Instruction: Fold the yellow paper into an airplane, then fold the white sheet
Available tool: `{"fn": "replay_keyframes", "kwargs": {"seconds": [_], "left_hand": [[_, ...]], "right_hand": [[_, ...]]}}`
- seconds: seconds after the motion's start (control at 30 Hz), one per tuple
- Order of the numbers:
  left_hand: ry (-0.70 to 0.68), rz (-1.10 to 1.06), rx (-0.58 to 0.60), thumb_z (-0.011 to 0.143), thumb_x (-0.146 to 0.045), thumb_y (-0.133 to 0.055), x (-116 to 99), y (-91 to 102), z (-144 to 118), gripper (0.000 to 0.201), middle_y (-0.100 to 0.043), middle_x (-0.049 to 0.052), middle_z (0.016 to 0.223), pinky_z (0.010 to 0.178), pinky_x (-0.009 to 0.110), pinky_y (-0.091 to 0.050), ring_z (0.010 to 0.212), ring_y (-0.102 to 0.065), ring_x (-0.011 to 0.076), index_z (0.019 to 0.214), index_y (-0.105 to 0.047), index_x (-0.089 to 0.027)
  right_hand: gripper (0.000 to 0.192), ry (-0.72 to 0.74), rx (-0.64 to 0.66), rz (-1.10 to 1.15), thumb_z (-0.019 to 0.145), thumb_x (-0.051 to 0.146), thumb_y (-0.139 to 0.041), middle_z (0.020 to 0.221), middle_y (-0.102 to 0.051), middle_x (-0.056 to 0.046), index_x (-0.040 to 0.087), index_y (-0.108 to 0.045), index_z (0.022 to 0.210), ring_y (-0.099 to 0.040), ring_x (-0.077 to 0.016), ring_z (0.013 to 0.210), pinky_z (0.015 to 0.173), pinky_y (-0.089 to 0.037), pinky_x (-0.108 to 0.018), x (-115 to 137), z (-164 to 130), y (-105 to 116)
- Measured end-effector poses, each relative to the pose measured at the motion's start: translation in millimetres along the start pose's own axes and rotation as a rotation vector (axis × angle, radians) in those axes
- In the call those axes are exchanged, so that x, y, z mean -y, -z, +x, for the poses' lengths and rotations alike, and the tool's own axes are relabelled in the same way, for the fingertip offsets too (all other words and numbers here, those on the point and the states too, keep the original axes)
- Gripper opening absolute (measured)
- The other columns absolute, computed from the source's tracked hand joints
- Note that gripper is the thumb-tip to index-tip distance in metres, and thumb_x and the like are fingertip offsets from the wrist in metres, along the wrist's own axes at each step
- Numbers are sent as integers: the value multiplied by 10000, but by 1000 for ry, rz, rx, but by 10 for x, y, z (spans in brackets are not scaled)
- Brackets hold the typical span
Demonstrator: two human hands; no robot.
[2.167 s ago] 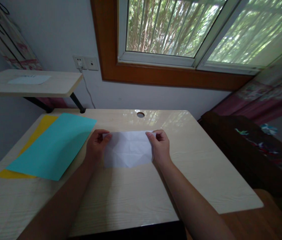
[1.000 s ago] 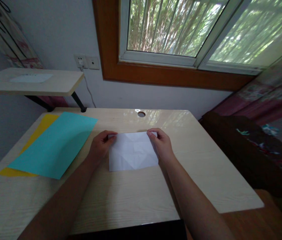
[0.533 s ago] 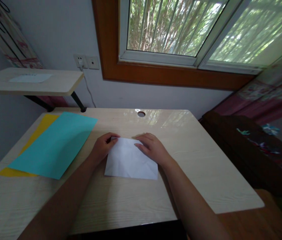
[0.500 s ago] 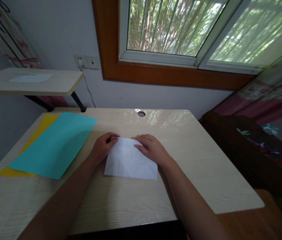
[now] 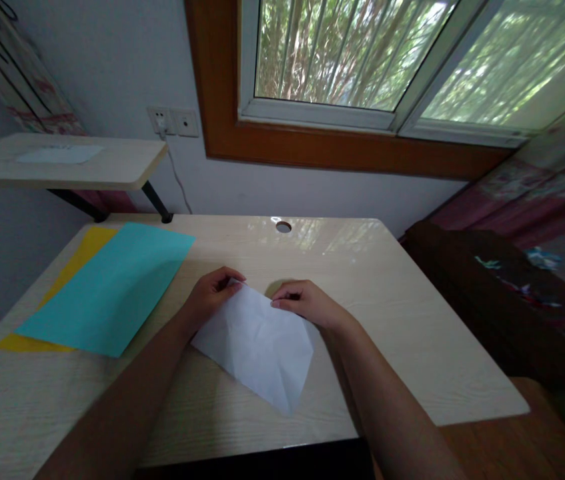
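Note:
A white sheet of paper (image 5: 262, 347) lies slanted over the middle of the desk, with faint creases and its lower right corner pointing toward me. My left hand (image 5: 211, 293) pinches its far left corner between thumb and fingers. Along the same far edge, further right, my right hand (image 5: 307, 301) is closed on the paper with thumb against fingers. The fingertips of both hands are partly hidden by the hands themselves.
On the left of the desk (image 5: 412, 333) a turquoise sheet (image 5: 117, 287) overlaps a yellow sheet (image 5: 75, 263). A raised shelf (image 5: 127, 167) bearing a white paper stands at the back left. A round cable hole (image 5: 283, 227) is near the back edge. Something black lies at the front edge.
The white paper has turned clockwise, from nearly square-on to slanted. My right hand has moved slightly toward me, its fingers now curled on the paper's edge rather than lying over it.

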State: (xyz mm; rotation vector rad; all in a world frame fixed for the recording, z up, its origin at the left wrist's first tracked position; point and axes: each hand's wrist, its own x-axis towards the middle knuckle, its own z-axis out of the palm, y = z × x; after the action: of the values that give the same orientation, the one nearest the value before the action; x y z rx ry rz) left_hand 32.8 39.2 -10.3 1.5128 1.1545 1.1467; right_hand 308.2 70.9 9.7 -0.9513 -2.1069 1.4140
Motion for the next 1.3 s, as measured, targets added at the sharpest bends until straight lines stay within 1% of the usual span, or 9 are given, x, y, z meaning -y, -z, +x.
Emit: {"fn": "replay_keyframes", "kwargs": {"seconds": [0.17, 0.3, 0.57, 0.67, 0.77, 0.9, 1.1, 1.2, 1.3], "left_hand": [[8, -86, 15, 863, -339, -718, -22, -28, -19, 316, -696, 26, 936, 704, 244, -476, 817, -639, 155, 1152, -685, -217], [21, -43, -119, 832, -350, -743, -10, 3, 38, 381, -692, 26, 955, 755, 263, -509, 863, -657, 163, 1184, -671, -225], [83, -293, -430, 888, -389, -653, 56, 135, 179, 411, -631, 103, 1281, 921, 374, -557, 1047, -688, 197, 1246, -551, -215], [196, -429, -336, 904, -439, -639, -1, 89, 171, 486, -658, 116, 1227, 875, 367, -575, 970, -707, 191, 1306, -501, -202], [267, -398, -211, 842, -480, -718, -78, -7, 132, 619, -709, 117, 1114, 778, 329, -575, 887, -711, 206, 1331, -508, -165], [238, -349, -130, 747, -475, -823, -118, -119, 70, 698, -703, 154, 1205, 823, 350, -572, 1017, -699, 276, 1298, -555, -141], [271, -326, -191, 741, -444, -834, -66, -143, 29, 655, -712, 135, 1214, 818, 366, -579, 1006, -708, 283, 1278, -596, -155], [283, -377, -114, 767, -437, -817, -100, -133, 8, 605, -727, 129, 1175, 765, 341, -580, 953, -716, 273, 1258, -608, -153], [309, -400, -13, 743, -426, -836, -150, -121, -26, 590, -741, 134, 1126, 712, 325, -576, 907, -723, 282, 1222, -632, -149]], "right_hand": [[311, -118, 58, 141, 831, 495, -754, 788, -689, -12, 184, -750, 841, -595, -141, 714, 651, -440, -255, 7, 14, -92], [340, -156, -15, 214, 800, 506, -770, 729, -623, 8, 175, -697, 791, -537, -120, 659, 601, -388, -242, -9, 25, -93], [408, -211, -503, 365, 727, 562, -791, 648, -569, 29, 203, -599, 758, -476, -119, 546, 515, -345, -253, -65, 81, 24], [430, -164, -647, 424, 712, 575, -798, 608, -526, 48, 214, -571, 770, -430, -112, 510, 486, -323, -250, -85, 130, -19], [412, -96, -683, 428, 752, 565, -775, 605, -474, 63, 222, -552, 802, -389, -103, 508, 479, -301, -241, -114, 191, -126], [369, -14, -635, 358, 818, 534, -737, 653, -478, 56, 232, -525, 832, -417, -112, 565, 516, -329, -240, -141, 252, -272], [377, 11, -516, 323, 835, 539, -735, 646, -485, 55, 227, -525, 805, -423, -114, 576, 546, -344, -244, -108, 232, -321], [396, -17, -494, 376, 824, 566, -731, 673, -541, 40, 216, -548, 792, -476, -125, 607, 579, -389, -248, -64, 215, -310], [389, -28, -487, 449, 824, 579, -717, 833, -664, -6, 213, -642, 935, -581, -168, 719, 663, -467, -281, -38, 215, -296]]}}
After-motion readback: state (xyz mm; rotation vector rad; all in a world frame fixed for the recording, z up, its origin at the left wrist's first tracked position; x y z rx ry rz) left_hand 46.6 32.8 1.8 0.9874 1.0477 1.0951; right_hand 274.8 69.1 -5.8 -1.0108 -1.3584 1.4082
